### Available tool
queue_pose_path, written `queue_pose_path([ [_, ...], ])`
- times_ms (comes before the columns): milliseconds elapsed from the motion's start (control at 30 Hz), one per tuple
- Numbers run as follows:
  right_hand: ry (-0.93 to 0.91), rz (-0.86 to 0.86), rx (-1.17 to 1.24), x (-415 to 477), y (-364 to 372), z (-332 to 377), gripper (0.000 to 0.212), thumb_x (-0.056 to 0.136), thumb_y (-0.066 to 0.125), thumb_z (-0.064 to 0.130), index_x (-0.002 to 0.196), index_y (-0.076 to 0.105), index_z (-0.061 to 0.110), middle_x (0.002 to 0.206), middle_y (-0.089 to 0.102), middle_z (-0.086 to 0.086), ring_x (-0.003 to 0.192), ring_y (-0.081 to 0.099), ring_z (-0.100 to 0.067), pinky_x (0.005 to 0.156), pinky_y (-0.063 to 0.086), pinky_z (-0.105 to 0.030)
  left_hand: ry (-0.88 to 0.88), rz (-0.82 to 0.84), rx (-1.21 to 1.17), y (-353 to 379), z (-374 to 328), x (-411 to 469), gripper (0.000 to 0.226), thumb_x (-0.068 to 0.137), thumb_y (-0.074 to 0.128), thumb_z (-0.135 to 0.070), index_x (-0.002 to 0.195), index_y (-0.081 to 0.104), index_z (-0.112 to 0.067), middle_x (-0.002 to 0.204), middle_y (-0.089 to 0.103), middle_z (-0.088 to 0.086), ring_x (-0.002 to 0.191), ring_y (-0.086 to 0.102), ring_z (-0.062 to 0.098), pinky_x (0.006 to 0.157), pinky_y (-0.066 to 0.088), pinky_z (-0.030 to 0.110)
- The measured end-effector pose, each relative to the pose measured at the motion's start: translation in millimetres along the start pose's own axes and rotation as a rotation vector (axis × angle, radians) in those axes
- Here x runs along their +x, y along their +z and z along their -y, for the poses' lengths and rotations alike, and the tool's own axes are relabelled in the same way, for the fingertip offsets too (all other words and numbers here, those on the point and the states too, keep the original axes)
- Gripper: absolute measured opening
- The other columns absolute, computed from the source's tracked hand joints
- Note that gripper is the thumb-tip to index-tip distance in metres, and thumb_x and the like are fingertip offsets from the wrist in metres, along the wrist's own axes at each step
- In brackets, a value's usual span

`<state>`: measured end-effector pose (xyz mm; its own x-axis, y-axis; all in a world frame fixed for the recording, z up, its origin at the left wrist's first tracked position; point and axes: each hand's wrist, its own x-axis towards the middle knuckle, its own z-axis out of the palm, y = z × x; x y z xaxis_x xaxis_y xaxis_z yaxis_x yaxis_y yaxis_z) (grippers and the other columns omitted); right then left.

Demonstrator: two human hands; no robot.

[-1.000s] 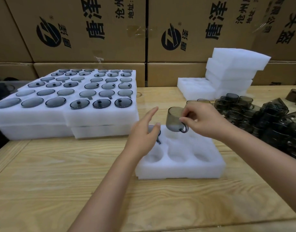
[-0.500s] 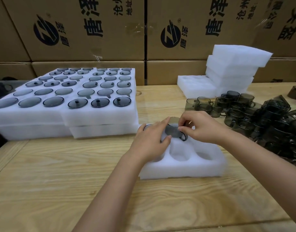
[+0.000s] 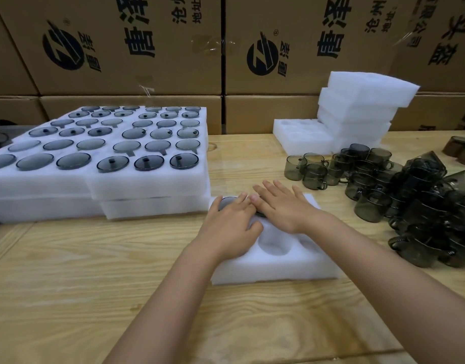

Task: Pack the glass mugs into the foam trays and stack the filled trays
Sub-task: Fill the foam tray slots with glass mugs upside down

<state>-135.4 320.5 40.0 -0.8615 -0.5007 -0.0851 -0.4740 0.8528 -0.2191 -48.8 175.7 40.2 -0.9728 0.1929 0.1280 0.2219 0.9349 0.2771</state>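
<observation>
A white foam tray (image 3: 276, 269) with round pockets lies on the wooden table in front of me. Two grey glass mugs sit upside down in its far pockets; the left mug (image 3: 227, 202) shows at the far left corner, the other is almost hidden under my hands. My left hand (image 3: 232, 227) rests on the tray's left part with fingers laid over the mugs. My right hand (image 3: 281, 206) lies flat, fingers straight, pressing on the second mug. Several loose smoky mugs (image 3: 383, 190) are heaped at the right.
Stacked filled foam trays (image 3: 147, 185) stand at the left. A pile of foam trays (image 3: 357, 114) stands at the back right, one open tray (image 3: 302, 137) beside it. Cardboard boxes (image 3: 226, 43) wall off the back. Brown glassware (image 3: 460, 151) sits at the far right edge.
My right hand lowered the mug it held by the handle into a far pocket, let go, and now lies flat on it. My left hand moved onto the tray beside it.
</observation>
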Motion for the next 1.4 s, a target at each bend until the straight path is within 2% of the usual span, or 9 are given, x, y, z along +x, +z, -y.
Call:
queue_pose_path([
  [133,-0.052,-0.074,0.11,2,-1,-2,0.057,0.097,0.018,0.055,0.146,0.03,0.026,0.153,0.027,0.004,0.143,0.017,-0.015,0.113,0.004,-0.043,-0.001,-0.03,0.031,4,1,-2,0.053,0.098,0.028,-0.034,0.149,0.025,-0.021,0.159,0.018,-0.01,0.145,0.004,0.001,0.119,-0.002,0.041],
  [233,0.02,-0.402,0.416,9,-12,-17,0.046,0.098,0.042,0.04,0.133,0.049,0.012,0.139,0.048,-0.006,0.128,0.043,-0.023,0.104,0.03,-0.033,-0.018,-0.042,0.012,5,3,-3,0.059,0.099,0.025,-0.043,0.152,0.008,-0.026,0.16,0.007,-0.012,0.145,0.0,-0.001,0.117,-0.006,0.036],
  [300,0.146,-0.549,0.302,16,-25,-42,0.038,0.095,0.047,0.032,0.125,0.052,0.009,0.13,0.053,-0.012,0.116,0.049,-0.03,0.097,0.04,-0.039,-0.025,-0.028,0.023,6,3,-3,0.06,0.099,0.022,-0.048,0.153,0.005,-0.028,0.16,0.003,-0.012,0.145,-0.002,0.0,0.117,-0.008,0.036],
  [467,0.459,-0.223,-0.052,22,-35,-94,0.044,0.095,0.042,0.033,0.132,0.044,0.01,0.143,0.032,-0.014,0.129,0.028,-0.038,0.104,0.031,-0.044,-0.022,0.006,0.048,4,2,-2,0.059,0.099,0.019,-0.051,0.152,0.005,-0.03,0.16,0.004,-0.012,0.145,-0.005,0.001,0.117,-0.009,0.037],
  [600,0.484,-0.326,0.002,14,-29,-93,0.045,0.094,0.047,0.038,0.128,0.047,0.008,0.134,0.04,-0.017,0.127,0.03,-0.037,0.102,0.034,-0.046,-0.012,-0.017,0.001,3,3,-3,0.062,0.098,0.022,-0.052,0.152,-0.001,-0.034,0.159,0.011,-0.014,0.145,-0.002,0.0,0.117,-0.006,0.036],
  [833,0.465,-0.371,0.08,-11,-23,-90,0.043,0.084,0.064,0.044,0.065,0.053,0.008,0.076,0.057,-0.01,0.082,0.056,-0.032,0.061,0.042,-0.032,-0.041,0.022,-0.018,-1,-1,-1,0.062,0.098,0.027,-0.052,0.152,0.002,-0.033,0.159,0.012,-0.013,0.145,0.0,0.002,0.118,-0.006,0.037],
  [1167,0.366,-0.547,0.434,-23,-43,-88,0.066,0.075,0.076,0.034,0.13,0.046,0.014,0.117,0.057,-0.007,0.103,0.052,-0.024,0.078,0.039,-0.028,-0.057,0.1,-0.064,-9,-34,23,0.064,0.098,0.034,-0.048,0.152,0.004,-0.03,0.161,0.011,-0.002,0.147,0.008,0.013,0.117,-0.007,0.049],
  [1267,0.2,-0.555,0.524,-30,-64,-82,0.053,0.073,0.078,0.033,0.122,0.058,0.024,0.11,0.062,0.005,0.096,0.055,-0.011,0.075,0.042,-0.02,-0.041,0.066,-0.145,-9,-38,28,0.067,0.098,0.037,-0.045,0.152,0.0,-0.029,0.16,0.015,-0.004,0.145,0.014,0.012,0.118,-0.004,0.049],
  [1400,-0.002,-0.306,0.648,-38,-73,-63,0.047,0.069,0.081,0.029,0.112,0.062,0.029,0.106,0.067,0.007,0.101,0.062,-0.009,0.093,0.05,-0.035,0.023,-0.01,-0.242,-8,-41,29,0.071,0.097,0.041,-0.04,0.151,-0.003,-0.034,0.158,0.021,-0.006,0.142,0.022,0.012,0.119,0.004,0.048],
])
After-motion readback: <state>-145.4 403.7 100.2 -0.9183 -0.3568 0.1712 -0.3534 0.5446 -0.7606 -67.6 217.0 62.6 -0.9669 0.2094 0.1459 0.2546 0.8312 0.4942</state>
